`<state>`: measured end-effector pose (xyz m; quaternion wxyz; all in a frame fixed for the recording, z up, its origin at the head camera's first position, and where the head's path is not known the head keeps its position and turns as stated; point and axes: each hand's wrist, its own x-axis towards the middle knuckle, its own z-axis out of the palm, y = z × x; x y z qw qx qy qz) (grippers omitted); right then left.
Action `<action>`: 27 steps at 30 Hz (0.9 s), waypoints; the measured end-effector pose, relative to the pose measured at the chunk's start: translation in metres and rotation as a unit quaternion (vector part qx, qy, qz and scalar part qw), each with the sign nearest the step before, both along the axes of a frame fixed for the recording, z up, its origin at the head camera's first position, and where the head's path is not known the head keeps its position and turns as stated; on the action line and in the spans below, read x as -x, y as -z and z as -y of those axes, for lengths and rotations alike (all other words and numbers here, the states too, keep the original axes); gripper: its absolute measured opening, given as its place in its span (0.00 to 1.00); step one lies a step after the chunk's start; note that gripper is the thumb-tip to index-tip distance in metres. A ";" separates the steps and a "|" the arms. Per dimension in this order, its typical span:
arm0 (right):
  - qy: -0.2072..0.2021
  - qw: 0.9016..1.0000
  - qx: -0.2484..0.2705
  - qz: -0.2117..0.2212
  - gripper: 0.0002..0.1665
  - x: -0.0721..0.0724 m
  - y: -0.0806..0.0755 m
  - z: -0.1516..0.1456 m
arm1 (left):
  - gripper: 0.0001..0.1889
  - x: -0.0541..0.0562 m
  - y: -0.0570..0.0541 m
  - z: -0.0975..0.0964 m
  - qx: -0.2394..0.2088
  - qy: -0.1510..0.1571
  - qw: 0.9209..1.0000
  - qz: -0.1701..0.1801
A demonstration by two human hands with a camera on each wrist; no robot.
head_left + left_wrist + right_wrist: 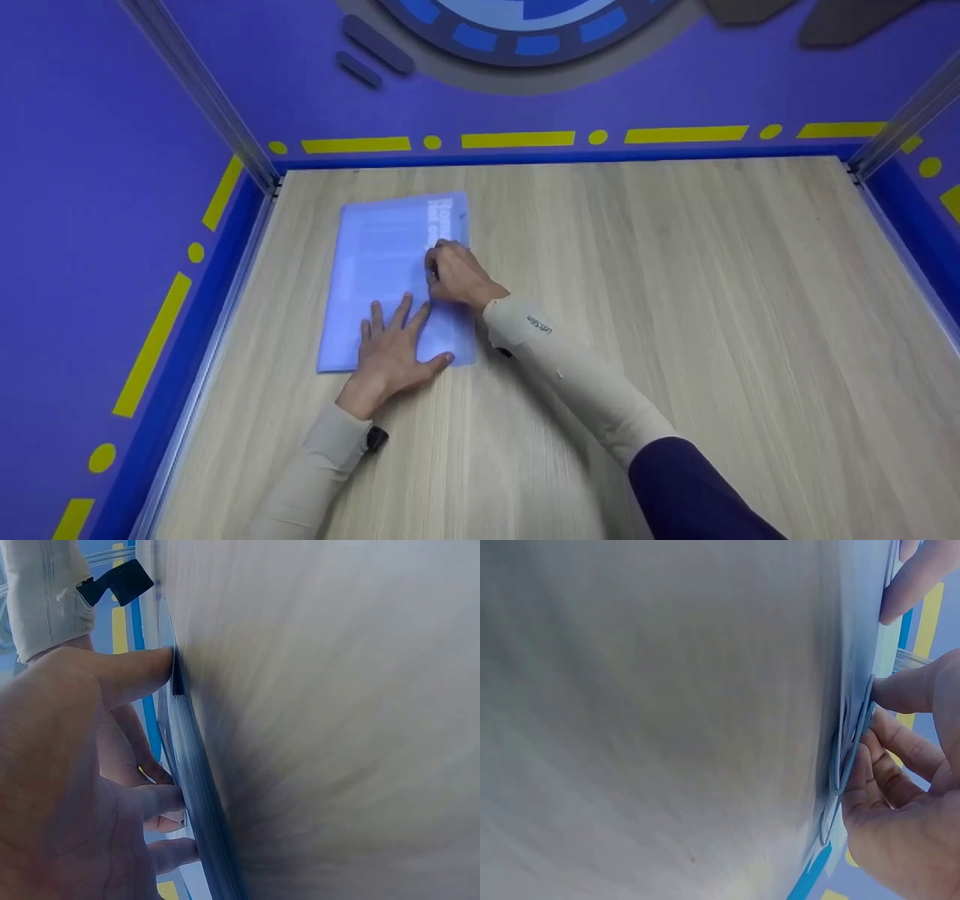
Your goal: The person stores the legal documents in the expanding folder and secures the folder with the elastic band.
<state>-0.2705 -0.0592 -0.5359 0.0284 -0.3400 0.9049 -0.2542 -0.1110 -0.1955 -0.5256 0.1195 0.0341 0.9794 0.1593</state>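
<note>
A translucent blue plastic document folder [382, 247] with white lettering near its upper right corner lies flat on the left part of the table. My left hand [391, 356] rests with spread fingers on its lower part, the thumb close to the right edge. In the left wrist view, the folder's layered side [201, 787] shows under those fingertips. My right hand [459, 276] is at the folder's right edge with fingers curled. Seen from the right wrist, its thumb and fingers pinch the thin flap [853, 742], which is slightly lifted there.
The light wood-grain table [675, 300] extends to the right of the folder. Blue panels [525, 112] with yellow marks stand at the back and both sides, joined by metal posts [202, 90]. A small black device [376, 439] is on the left wrist.
</note>
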 end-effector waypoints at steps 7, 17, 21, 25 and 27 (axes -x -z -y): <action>-0.001 1.000 0.006 0.017 0.09 0.000 0.002 -0.002 | 0.52 0.000 0.000 0.000 0.003 -0.002 1.000 0.001; -0.002 0.999 0.034 0.042 0.09 0.001 0.001 -0.009 | 0.51 0.004 0.000 0.000 -0.002 0.000 1.000 0.000; -0.004 0.998 0.033 0.058 0.11 0.001 -0.003 -0.014 | 0.51 0.003 0.000 0.000 -0.010 0.001 1.000 -0.002; -0.008 0.997 0.031 0.072 0.13 0.001 -0.008 -0.019 | 0.50 0.002 -0.002 0.000 -0.010 -0.001 1.000 0.000; -0.009 0.997 0.031 0.068 0.15 0.001 -0.010 -0.024 | 0.50 0.002 -0.004 0.000 -0.011 -0.001 1.000 0.004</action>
